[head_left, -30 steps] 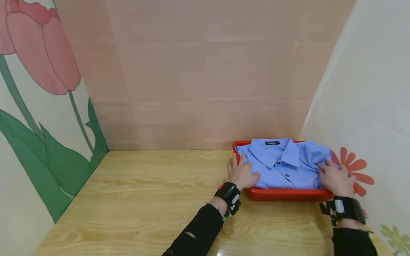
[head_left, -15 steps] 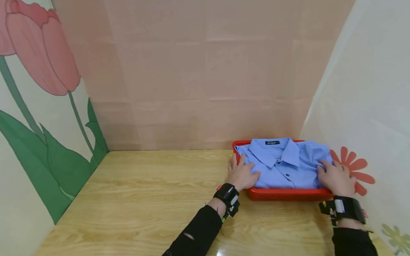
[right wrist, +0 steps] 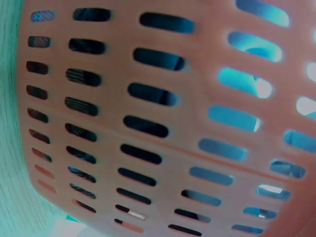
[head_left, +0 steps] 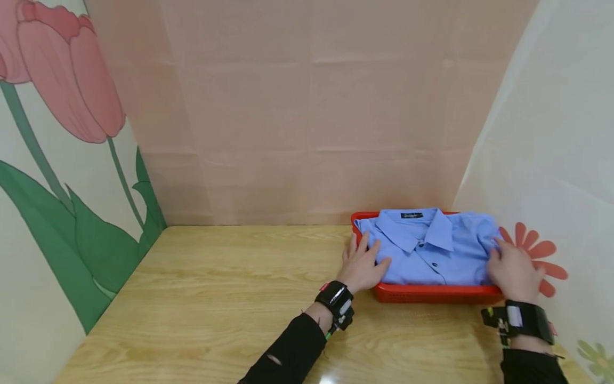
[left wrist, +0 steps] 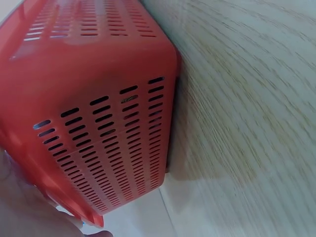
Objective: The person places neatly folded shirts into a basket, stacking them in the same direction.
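Note:
A light blue collared shirt (head_left: 408,261) with dark buttons lies folded, collar to the back, in a red plastic basket (head_left: 436,293). My left hand (head_left: 362,269) lies over the basket's left end, fingers spread across the rim and onto the shirt's edge. In the left wrist view, part of that hand (left wrist: 29,212) shows along the rim above the slotted end wall. My right hand (head_left: 515,272) is at the right end, its thumb and forefinger by the shirt's right edge; its other fingers are mostly hidden. Blue and dark fabric shows through the slotted basket wall (right wrist: 168,143) in the right wrist view.
The basket stands on a wood-grain table (head_left: 230,288), near its back right corner. A pinkish-brown sheet (head_left: 297,117) hangs behind. White panels with a tulip (head_left: 72,74) on the left and a red flower (head_left: 542,256) on the right flank the table.
My right hand has shifted slightly right, drawing its fingertips back from the shirt toward the basket's right rim. The left hand stays at the left rim. The head view has shifted slightly.

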The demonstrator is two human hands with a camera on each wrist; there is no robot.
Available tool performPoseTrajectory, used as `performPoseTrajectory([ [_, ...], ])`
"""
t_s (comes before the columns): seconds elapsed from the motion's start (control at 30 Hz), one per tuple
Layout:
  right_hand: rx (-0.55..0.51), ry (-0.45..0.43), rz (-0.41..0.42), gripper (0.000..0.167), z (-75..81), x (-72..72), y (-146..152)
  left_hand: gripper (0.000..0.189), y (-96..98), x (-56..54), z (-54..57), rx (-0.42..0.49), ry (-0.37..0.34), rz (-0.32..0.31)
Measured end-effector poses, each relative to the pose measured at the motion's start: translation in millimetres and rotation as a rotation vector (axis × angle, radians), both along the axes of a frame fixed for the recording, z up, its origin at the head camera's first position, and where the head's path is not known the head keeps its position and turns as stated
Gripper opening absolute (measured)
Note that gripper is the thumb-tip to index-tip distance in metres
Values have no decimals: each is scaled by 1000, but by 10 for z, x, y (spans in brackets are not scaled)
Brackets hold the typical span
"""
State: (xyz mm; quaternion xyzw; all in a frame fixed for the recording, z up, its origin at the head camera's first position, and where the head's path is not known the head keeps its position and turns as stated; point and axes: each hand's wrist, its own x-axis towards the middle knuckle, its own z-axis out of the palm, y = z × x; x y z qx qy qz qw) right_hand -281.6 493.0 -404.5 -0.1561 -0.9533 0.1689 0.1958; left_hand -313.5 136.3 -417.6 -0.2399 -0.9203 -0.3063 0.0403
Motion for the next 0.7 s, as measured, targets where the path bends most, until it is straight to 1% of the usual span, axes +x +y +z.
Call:
performPoseTrajectory([
  [0.07, 12, 7, 4, 55, 20, -9, -36, 57, -33, 8, -10, 14, 15, -11],
  [0.17, 53, 11, 41, 55, 51, -32, -125, 57, -96, 8, -15, 5, 42, -20],
  [0.3, 89, -44, 121, 62, 95, -51, -321, 57, -186, -2, -17, -45, 87, -25],
  [0.4, 105, -95, 213, 68, 135, -48, -491, 57, -254, -3, -6, -53, 92, -35],
  [0.47, 121, -118, 271, 70, 153, -49, -606, 58, -314, -9, 6, -46, 85, -37],
  [0.57, 139, -133, 362, 70, 166, -58, -784, 60, -440, -17, 44, -41, 58, -42],
  [0.7, 141, -165, 424, 70, 192, -66, -978, 59, -652, -53, 77, -64, 40, -22],
])
